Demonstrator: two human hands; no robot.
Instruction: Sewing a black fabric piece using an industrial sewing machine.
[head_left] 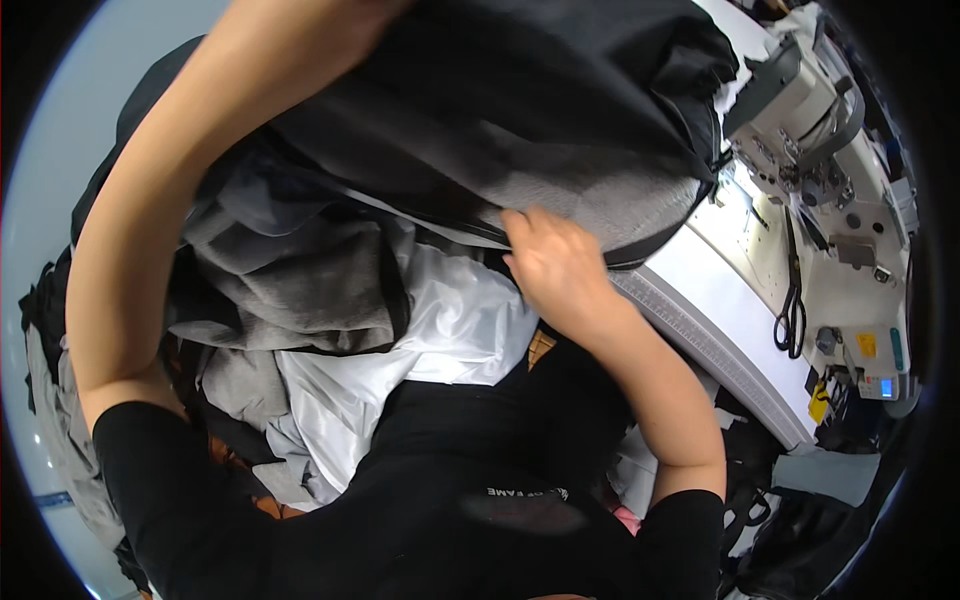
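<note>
A black jacket [450,60] with grey fleece lining [640,205] is spread across the front of me and over the worktable. My right hand [555,260] is closed on its near edge, where a dark strip runs beside the fleece; the fingertips are partly hidden in the fabric. My left forearm [215,110] reaches up across the jacket to the top of the picture, and the left hand lies beyond that edge. Grey fleece folds [300,285] and shiny white fabric [450,310] hang below the jacket, over my lap.
A sewing machine [800,110] stands at the right, its light shining on the white table [700,265]. A measuring scale [690,335] runs along the table's near edge. Black scissors [790,310] lie beside the machine. More garments [60,380] are heaped at far left.
</note>
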